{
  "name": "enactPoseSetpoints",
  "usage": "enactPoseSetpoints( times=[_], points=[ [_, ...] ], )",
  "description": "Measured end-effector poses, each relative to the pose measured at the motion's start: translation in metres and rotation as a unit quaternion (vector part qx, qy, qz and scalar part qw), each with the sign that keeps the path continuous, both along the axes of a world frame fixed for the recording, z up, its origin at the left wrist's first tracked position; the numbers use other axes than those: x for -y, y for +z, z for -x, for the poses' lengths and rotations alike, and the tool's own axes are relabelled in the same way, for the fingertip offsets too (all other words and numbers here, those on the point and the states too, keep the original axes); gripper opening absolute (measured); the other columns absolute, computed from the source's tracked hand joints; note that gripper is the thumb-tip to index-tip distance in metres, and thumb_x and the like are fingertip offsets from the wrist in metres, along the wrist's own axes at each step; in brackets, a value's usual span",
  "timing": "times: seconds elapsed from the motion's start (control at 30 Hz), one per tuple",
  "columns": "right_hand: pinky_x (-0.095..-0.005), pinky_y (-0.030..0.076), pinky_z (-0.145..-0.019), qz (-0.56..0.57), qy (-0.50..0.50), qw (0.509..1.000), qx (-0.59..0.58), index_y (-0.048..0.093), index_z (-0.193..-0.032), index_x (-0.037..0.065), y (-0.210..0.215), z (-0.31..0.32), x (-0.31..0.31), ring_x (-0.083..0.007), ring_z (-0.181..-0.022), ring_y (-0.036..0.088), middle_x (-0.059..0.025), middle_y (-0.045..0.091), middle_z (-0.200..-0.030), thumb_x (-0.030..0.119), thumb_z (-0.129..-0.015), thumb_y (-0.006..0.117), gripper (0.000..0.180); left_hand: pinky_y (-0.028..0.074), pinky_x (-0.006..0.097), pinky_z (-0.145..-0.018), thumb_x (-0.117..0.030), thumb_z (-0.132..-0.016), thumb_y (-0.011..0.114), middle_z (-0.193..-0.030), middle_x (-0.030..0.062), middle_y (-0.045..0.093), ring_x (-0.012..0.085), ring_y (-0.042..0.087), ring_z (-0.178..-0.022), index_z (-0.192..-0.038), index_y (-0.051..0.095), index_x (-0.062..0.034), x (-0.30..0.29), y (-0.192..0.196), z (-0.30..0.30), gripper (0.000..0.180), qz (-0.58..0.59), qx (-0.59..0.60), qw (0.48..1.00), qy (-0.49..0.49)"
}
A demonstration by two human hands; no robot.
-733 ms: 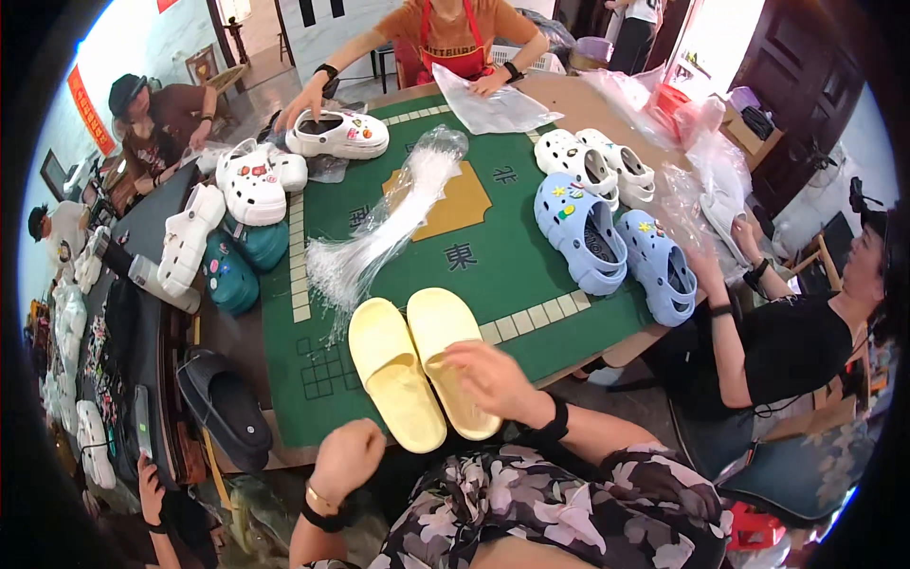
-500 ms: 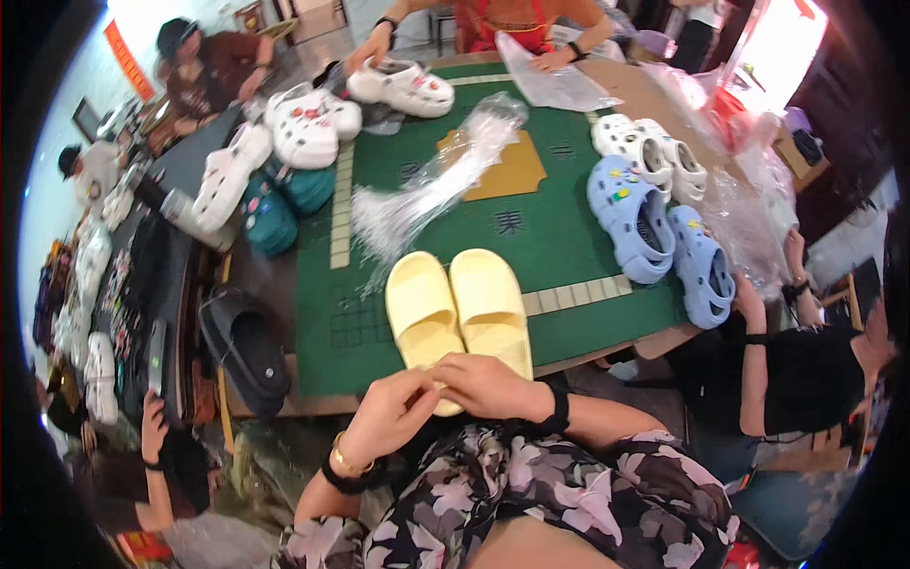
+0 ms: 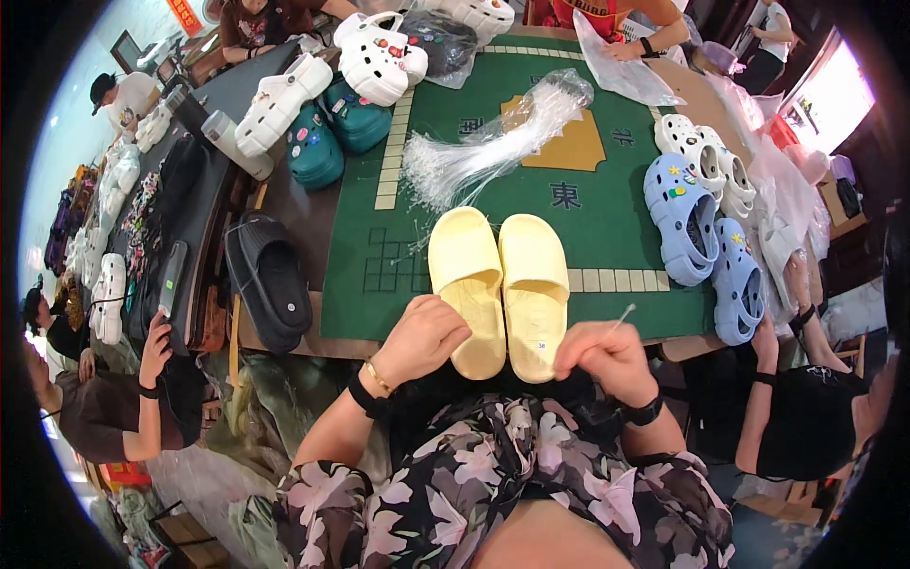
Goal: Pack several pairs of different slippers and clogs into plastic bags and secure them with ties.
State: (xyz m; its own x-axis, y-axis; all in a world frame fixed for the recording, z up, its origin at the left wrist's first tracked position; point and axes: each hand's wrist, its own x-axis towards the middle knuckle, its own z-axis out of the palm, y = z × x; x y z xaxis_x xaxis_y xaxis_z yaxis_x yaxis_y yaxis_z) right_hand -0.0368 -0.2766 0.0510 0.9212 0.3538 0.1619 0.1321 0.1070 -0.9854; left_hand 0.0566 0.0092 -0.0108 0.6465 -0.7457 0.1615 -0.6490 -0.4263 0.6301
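My right hand (image 3: 607, 358) is pinched shut on a thin clear plastic tie (image 3: 621, 318) whose tip sticks up and away from my knuckles, just off the heel of the right yellow slipper (image 3: 534, 284). My left hand (image 3: 424, 337) is curled, fingers bent over the heel end of the left yellow slipper (image 3: 466, 280) and touching it; I cannot tell whether it truly grips the slipper or only rests on it.

From the head view, I see the two yellow slippers lying side by side, touching along their inner edges, soles down, heels hanging over the near edge of the green table mat (image 3: 607, 199) toward my lap. Just beyond their toes lies a loose bundle of clear plastic ties (image 3: 493, 147), fanned out across the middle of the mat. At the right edge of the table sit a pair of blue clogs (image 3: 697, 242), with white clogs (image 3: 706, 156) just behind them. Toward the far left corner are teal clogs (image 3: 332, 133) and more white clogs (image 3: 379, 57). A black slipper (image 3: 270, 280) rests off the mat at the left edge of the table. Another person's hand (image 3: 156, 332) shows at the left, well apart from mine.
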Motion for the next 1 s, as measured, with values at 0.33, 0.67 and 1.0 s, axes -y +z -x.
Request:
enactPoseSetpoints(
  times=[0.33, 0.67, 1.0],
  points=[
    [-0.0231, 0.047, -0.059, -0.062, -0.287, 0.944, -0.148, 0.064, -0.092, 0.000, -0.032, -0.014, 0.038, -0.0101, -0.063, 0.058, -0.0060, 0.067, -0.081, 0.018, -0.100, 0.052, 0.023, 0.044, 0.037, -0.067, -0.002, -0.081, 0.065, -0.081, 0.0098, 0.059, 0.0282, 0.057, -0.077, -0.088, 0.066, -0.0028, -0.023, 0.040, 0.010, 0.007, 0.091, 0.037, 0.985, 0.143],
    [-0.0208, 0.044, -0.044, 0.265, -0.062, 0.913, -0.305, 0.069, -0.084, -0.001, -0.049, -0.019, -0.004, -0.0067, -0.050, 0.056, -0.0024, 0.064, -0.068, 0.019, -0.093, 0.055, 0.025, 0.040, 0.037, -0.085, -0.015, -0.070, 0.063, -0.083, -0.0038, 0.048, 0.0172, 0.053, -0.082, -0.095, 0.071, -0.0240, 0.010, 0.040, 0.037, 0.028, -0.034, 0.279, 0.960, -0.002],
    [-0.0237, 0.046, -0.042, 0.184, 0.004, 0.899, -0.397, 0.065, -0.083, -0.001, -0.062, -0.044, 0.002, -0.0112, -0.045, 0.057, -0.0063, 0.062, -0.065, 0.022, -0.095, 0.051, 0.030, 0.034, 0.044, -0.112, -0.011, -0.073, 0.062, -0.109, 0.0031, 0.063, 0.0194, 0.057, -0.113, -0.094, 0.069, -0.0151, 0.030, 0.007, 0.008, 0.023, -0.038, 0.223, 0.965, -0.131]
  ],
)
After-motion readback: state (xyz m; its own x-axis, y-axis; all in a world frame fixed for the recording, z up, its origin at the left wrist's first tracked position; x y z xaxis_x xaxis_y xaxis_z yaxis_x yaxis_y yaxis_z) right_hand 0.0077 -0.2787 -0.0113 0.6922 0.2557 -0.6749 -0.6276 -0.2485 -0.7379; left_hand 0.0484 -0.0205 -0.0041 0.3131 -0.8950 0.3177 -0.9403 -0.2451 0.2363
